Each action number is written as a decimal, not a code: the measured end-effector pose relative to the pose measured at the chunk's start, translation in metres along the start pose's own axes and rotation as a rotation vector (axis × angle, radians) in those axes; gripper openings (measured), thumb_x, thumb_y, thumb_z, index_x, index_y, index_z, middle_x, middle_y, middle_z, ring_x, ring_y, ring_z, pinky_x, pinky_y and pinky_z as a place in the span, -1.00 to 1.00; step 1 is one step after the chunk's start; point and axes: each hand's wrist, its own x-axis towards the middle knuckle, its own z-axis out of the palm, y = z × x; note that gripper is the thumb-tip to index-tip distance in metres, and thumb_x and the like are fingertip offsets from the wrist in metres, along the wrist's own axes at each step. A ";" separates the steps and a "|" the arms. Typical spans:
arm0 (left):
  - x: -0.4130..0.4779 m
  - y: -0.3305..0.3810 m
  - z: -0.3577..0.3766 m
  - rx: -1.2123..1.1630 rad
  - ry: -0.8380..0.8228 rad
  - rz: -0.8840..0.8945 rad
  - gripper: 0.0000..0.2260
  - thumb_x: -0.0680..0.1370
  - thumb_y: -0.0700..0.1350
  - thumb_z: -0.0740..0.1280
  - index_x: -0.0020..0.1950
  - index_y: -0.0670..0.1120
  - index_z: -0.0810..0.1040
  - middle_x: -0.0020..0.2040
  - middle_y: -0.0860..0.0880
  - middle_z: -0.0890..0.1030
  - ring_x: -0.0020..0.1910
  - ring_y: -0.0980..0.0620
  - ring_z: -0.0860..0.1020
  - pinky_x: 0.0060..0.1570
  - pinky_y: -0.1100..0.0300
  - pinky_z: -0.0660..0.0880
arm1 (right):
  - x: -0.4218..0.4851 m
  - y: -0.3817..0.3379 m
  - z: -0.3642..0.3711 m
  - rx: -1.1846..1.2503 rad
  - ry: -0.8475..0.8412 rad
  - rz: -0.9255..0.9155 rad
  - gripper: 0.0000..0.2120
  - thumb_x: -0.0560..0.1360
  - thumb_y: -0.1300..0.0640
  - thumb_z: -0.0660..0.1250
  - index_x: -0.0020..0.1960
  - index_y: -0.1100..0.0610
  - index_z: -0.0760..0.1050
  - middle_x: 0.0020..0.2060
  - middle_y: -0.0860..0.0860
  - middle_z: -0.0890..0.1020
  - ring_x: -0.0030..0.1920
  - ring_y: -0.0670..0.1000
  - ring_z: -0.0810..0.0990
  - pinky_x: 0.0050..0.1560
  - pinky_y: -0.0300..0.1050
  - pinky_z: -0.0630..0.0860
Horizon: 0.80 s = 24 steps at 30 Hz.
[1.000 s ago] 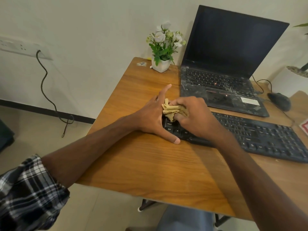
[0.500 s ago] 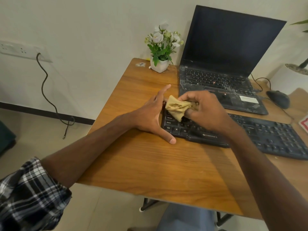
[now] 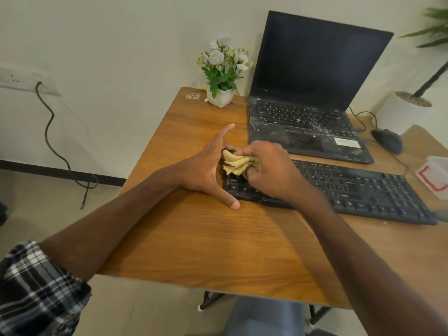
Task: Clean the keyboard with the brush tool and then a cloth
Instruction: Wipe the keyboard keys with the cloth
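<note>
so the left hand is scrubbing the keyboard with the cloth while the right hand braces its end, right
Not quite: the hands are swapped. In the head view the right hand grips the bunched cloth on the keyboard, while the left hand, open, braces its left end.

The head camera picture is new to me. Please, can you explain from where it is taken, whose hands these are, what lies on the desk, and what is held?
The camera sits on a person's head and looks forward and down, so the two arms are that person's own. There is no robot. The left hand is open and braces the left end of the black keyboard. The right hand grips a crumpled tan cloth over the keys there. Also on the wooden desk: an open laptop with a dark screen, a small flower pot, and a black mouse.
</note>
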 end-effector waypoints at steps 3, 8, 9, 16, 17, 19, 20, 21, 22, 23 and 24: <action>0.000 0.001 0.000 -0.012 0.007 -0.002 0.45 0.13 0.22 0.75 0.60 0.32 -0.35 0.68 0.08 0.00 0.65 0.01 0.05 0.60 -0.17 0.17 | -0.001 0.010 -0.009 0.147 -0.045 0.015 -0.60 0.44 0.40 0.36 0.13 0.03 0.70 -0.23 -0.28 0.61 -0.29 -0.28 0.57 -0.26 -0.42 0.42; 0.000 -0.002 0.000 -0.006 0.009 0.008 0.45 0.12 0.25 0.74 0.60 0.33 -0.33 0.67 0.06 0.07 0.64 0.01 0.09 0.59 -0.18 0.21 | -0.006 0.002 0.004 0.036 0.057 -0.025 -0.63 0.40 0.42 0.33 0.04 0.07 0.70 -0.18 -0.09 0.67 -0.22 -0.12 0.58 -0.25 -0.24 0.48; 0.000 -0.003 0.000 -0.002 0.009 0.017 0.45 0.12 0.26 0.74 0.61 0.32 -0.33 0.64 0.07 0.16 0.63 0.03 0.13 0.59 -0.16 0.21 | -0.008 -0.003 0.009 0.023 0.051 -0.070 -0.62 0.35 0.44 0.31 0.01 0.08 0.69 -0.19 -0.08 0.67 -0.23 -0.09 0.56 -0.25 -0.21 0.44; 0.000 0.000 0.000 -0.004 0.013 -0.001 0.44 0.09 0.28 0.74 0.59 0.39 -0.31 0.69 0.08 -0.05 0.65 -0.02 0.07 0.56 -0.21 0.26 | 0.004 0.014 -0.004 0.099 0.029 0.009 -0.63 0.40 0.35 0.42 0.10 0.01 0.70 -0.13 -0.09 0.71 -0.15 -0.12 0.65 -0.11 -0.07 0.63; 0.001 0.001 0.001 -0.003 0.015 -0.001 0.43 0.10 0.28 0.74 0.59 0.38 -0.31 0.69 0.06 -0.03 0.65 -0.02 0.07 0.57 -0.21 0.24 | 0.004 0.013 -0.001 0.083 0.044 0.012 -0.61 0.39 0.37 0.41 0.10 0.01 0.70 -0.15 -0.09 0.71 -0.16 -0.11 0.64 -0.13 -0.04 0.64; 0.001 -0.001 0.001 0.001 0.019 0.006 0.43 0.12 0.26 0.74 0.61 0.34 -0.31 0.65 0.04 0.12 0.63 -0.01 0.13 0.57 -0.19 0.24 | -0.001 0.006 0.008 0.092 0.023 -0.054 -0.57 0.36 0.46 0.34 0.07 0.05 0.69 -0.19 -0.10 0.69 -0.23 -0.14 0.61 -0.24 -0.13 0.58; 0.001 -0.003 0.001 0.003 0.022 0.013 0.43 0.13 0.26 0.74 0.61 0.32 -0.31 0.62 0.06 0.20 0.61 0.01 0.18 0.57 -0.18 0.25 | -0.003 0.001 0.010 0.116 -0.018 -0.097 -0.55 0.34 0.48 0.32 0.06 0.07 0.69 -0.19 -0.12 0.68 -0.25 -0.17 0.60 -0.28 -0.25 0.51; 0.001 -0.004 0.001 0.006 0.025 0.020 0.43 0.13 0.27 0.73 0.62 0.31 -0.31 0.59 0.07 0.25 0.60 0.02 0.21 0.57 -0.17 0.26 | -0.005 -0.003 0.008 0.148 -0.072 -0.125 -0.55 0.35 0.49 0.31 0.06 0.08 0.70 -0.18 -0.14 0.68 -0.24 -0.20 0.60 -0.28 -0.33 0.47; 0.000 -0.005 0.001 0.009 0.027 0.021 0.43 0.13 0.28 0.73 0.62 0.31 -0.30 0.58 0.07 0.25 0.59 0.01 0.22 0.56 -0.18 0.26 | -0.004 -0.004 0.002 0.175 -0.129 -0.127 -0.57 0.37 0.47 0.32 0.07 0.07 0.70 -0.16 -0.17 0.68 -0.22 -0.24 0.60 -0.26 -0.37 0.45; -0.001 -0.004 0.000 0.011 0.026 0.014 0.42 0.12 0.27 0.74 0.62 0.32 -0.29 0.60 0.05 0.21 0.60 0.00 0.20 0.56 -0.19 0.27 | -0.001 -0.004 -0.006 0.196 -0.173 -0.110 -0.60 0.40 0.45 0.34 0.06 0.05 0.71 -0.15 -0.19 0.69 -0.19 -0.27 0.61 -0.23 -0.39 0.46; -0.001 -0.003 -0.001 0.015 0.022 0.006 0.42 0.13 0.26 0.74 0.62 0.33 -0.28 0.63 0.04 0.16 0.61 0.00 0.16 0.56 -0.20 0.26 | 0.002 -0.002 -0.015 0.209 -0.193 -0.083 -0.63 0.42 0.42 0.38 0.06 0.03 0.71 -0.15 -0.18 0.70 -0.18 -0.27 0.62 -0.22 -0.38 0.48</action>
